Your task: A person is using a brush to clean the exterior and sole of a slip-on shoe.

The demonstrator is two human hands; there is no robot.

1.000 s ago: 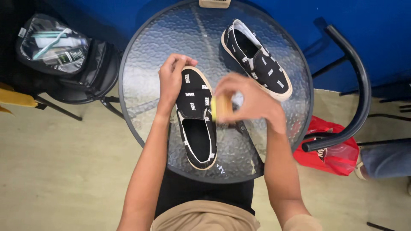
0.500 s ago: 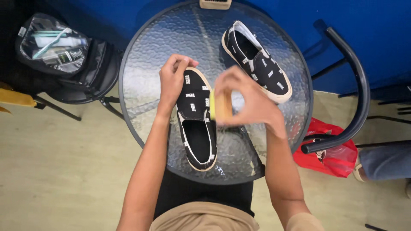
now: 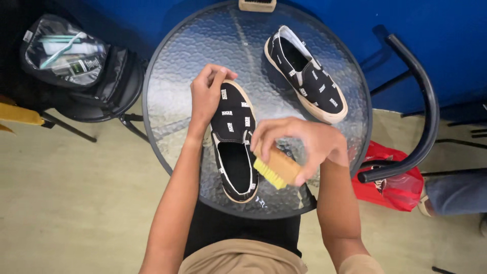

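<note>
Yellow bristles show under the wooden brush (image 3: 278, 168) that the right hand (image 3: 304, 144) holds in a closed grip, fingers wrapped over its back, just right of the near shoe's side. That near shoe (image 3: 234, 139), a black slip-on with white patches and a cream sole, lies on the round glass table (image 3: 187, 66) with its opening toward the person. The left hand (image 3: 207, 94) has its grip closed on the shoe's toe end, fingers curled over the far left edge. Farther right, a second matching shoe (image 3: 307, 73) lies apart on the glass, angled. At the far rim sits a second brush (image 3: 257, 5), partly cut off. Left of the table, a clear pouch (image 3: 63, 53) rests on a black bag (image 3: 114, 89); right, a red bag (image 3: 390, 182) lies on the floor under a black chair (image 3: 418, 101).
</note>
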